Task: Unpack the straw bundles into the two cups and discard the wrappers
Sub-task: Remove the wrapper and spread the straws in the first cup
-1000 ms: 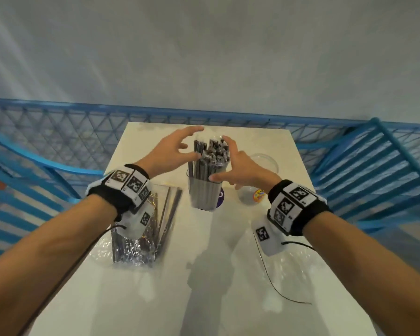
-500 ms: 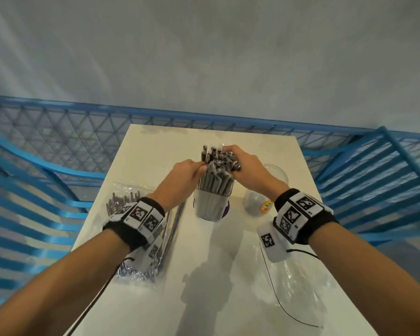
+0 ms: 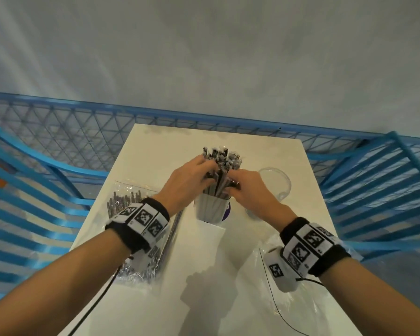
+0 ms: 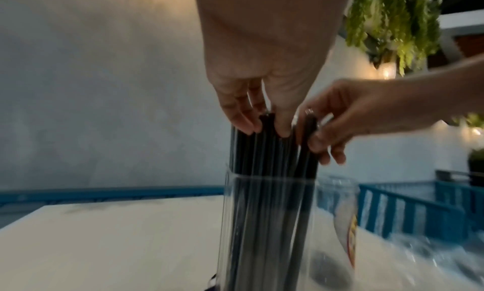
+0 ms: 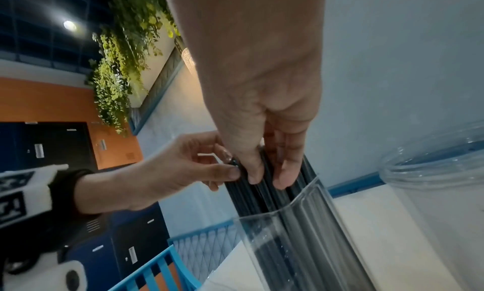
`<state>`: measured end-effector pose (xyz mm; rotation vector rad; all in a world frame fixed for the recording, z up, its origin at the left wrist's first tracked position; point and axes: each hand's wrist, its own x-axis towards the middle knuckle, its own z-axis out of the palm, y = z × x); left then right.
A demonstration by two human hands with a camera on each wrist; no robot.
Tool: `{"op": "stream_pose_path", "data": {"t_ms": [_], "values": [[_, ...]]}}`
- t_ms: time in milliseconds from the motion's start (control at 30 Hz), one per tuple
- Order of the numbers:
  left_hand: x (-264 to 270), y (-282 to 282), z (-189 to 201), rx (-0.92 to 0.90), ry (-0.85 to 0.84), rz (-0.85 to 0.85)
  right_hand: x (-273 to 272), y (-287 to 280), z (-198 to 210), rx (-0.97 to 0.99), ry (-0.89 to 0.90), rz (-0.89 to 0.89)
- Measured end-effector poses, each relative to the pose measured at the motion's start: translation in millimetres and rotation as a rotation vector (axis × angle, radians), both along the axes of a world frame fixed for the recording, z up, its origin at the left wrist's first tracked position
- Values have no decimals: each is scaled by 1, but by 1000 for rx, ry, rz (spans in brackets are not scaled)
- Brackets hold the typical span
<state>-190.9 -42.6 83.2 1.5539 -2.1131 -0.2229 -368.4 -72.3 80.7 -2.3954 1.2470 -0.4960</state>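
A clear cup (image 3: 211,210) stands mid-table, packed with black straws (image 3: 220,158) that fan out above its rim. My left hand (image 3: 207,174) grips the straws from the left, fingers and thumb curled into the bunch just above the rim. From the right, my right hand (image 3: 231,183) pinches the same straws. The left wrist view shows my left fingertips (image 4: 242,123) pressing on the dark straws (image 4: 264,154) inside the cup (image 4: 264,229). In the right wrist view my right fingertips (image 5: 285,177) lie on the straws (image 5: 264,194). A second, empty clear cup (image 3: 278,181) stands to the right.
A still-wrapped straw bundle (image 3: 129,207) lies on the white table (image 3: 160,151) under my left wrist. An empty clear wrapper (image 3: 298,309) lies at the front right. Blue chairs (image 3: 378,190) flank the table and a blue mesh railing (image 3: 83,132) runs behind it.
My hands, spread open on either side of the straws a second ago, have closed on the bunch and slid down toward the cup's rim.
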Motion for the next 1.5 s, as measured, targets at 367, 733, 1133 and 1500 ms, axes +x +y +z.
{"op": "stream_pose_path", "data": {"t_ms": [367, 733, 1133, 1500], "values": [[11, 12, -29, -72, 134, 30, 1, -1, -9, 72, -129, -17], [-25, 2, 23, -134, -131, -224, -20, -39, 26, -62, -321, -317], [9, -9, 7, -235, -65, -113, -28, -35, 10, -18, -257, -279], [9, -5, 10, -86, 92, -41, -21, -10, 2, 12, -350, -263]]}}
